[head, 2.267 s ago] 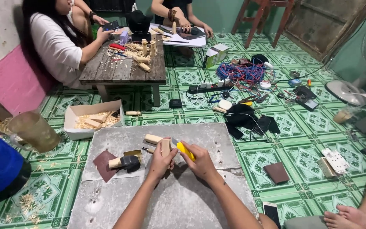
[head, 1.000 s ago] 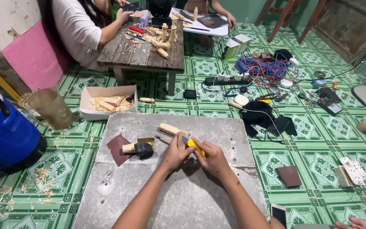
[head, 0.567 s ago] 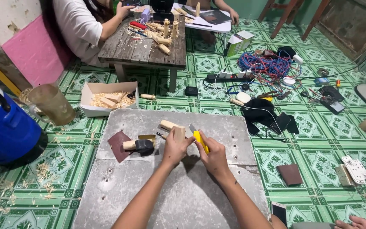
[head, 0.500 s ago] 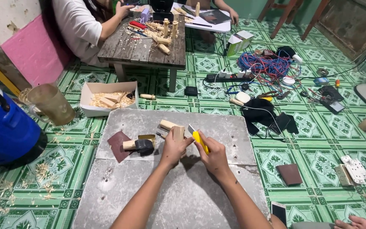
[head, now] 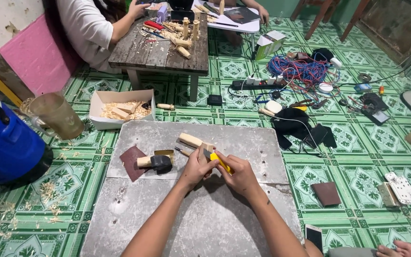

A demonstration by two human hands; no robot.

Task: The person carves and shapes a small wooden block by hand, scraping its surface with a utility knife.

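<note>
My left hand [head: 197, 167] grips a small pale wooden piece [head: 208, 147] over the grey slab [head: 243, 143]. My right hand [head: 239, 175] holds a yellow utility knife [head: 219, 161] with its blade end against that piece. Both hands meet near the slab's middle. Just beyond them lies a light wooden stick [head: 190, 140]. To the left rest a black-headed tool with a wooden handle [head: 155, 162] and a brown sheet of sandpaper [head: 132, 162].
A cardboard box of wood offcuts [head: 120, 108], a glass mug [head: 57, 115] and a blue cooler [head: 5, 140] stand left. A person in white sits at a low wooden table [head: 160, 45]. Tangled cables [head: 298, 71], black cloth [head: 293, 124] and a phone [head: 314, 236] lie right.
The view has shifted left and closer. My hands stay together over the slab, with the knife still worked against the wooden piece.
</note>
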